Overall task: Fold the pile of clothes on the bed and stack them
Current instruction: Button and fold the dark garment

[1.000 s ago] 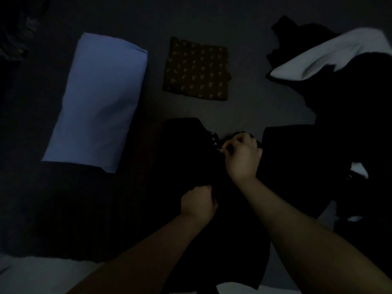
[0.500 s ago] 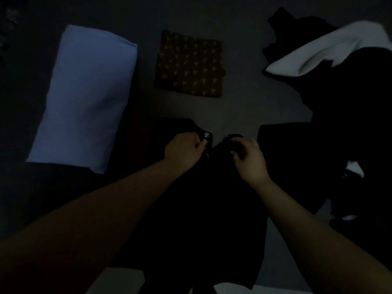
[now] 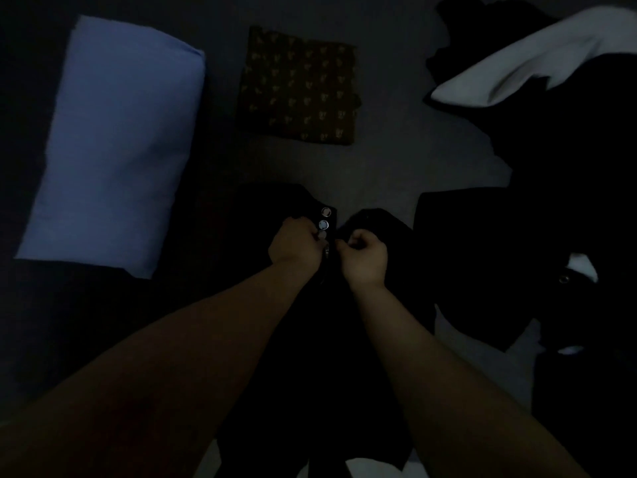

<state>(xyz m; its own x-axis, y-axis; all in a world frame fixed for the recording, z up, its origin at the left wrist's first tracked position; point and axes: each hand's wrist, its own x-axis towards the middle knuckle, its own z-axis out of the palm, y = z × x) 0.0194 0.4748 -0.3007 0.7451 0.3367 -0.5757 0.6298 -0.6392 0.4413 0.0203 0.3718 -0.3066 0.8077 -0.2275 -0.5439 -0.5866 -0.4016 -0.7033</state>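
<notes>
The scene is very dark. A black garment [image 3: 310, 357] with round metal buttons lies spread on the grey bed [image 3: 396, 160] in front of me. My left hand [image 3: 294, 244] grips its left front edge just beside the buttons. My right hand [image 3: 365, 258] is closed on the opposite edge, a little to the right. The two fists are close together at the garment's top. A folded brown cloth with a small yellow pattern [image 3: 300, 88] lies flat farther back. A heap of dark clothes [image 3: 565, 208] with a white piece [image 3: 524, 60] on it fills the right side.
A light blue pillow [image 3: 113, 139] lies at the left, tilted. Bare grey sheet shows between the folded cloth and the garment. A small white patch [image 3: 582, 265] and a metal button [image 3: 563, 279] show within the dark heap at right.
My left hand moved up from the garment's lower middle to the buttoned edge. My right hand shifted slightly down and closer to the left. The view drifted a little.
</notes>
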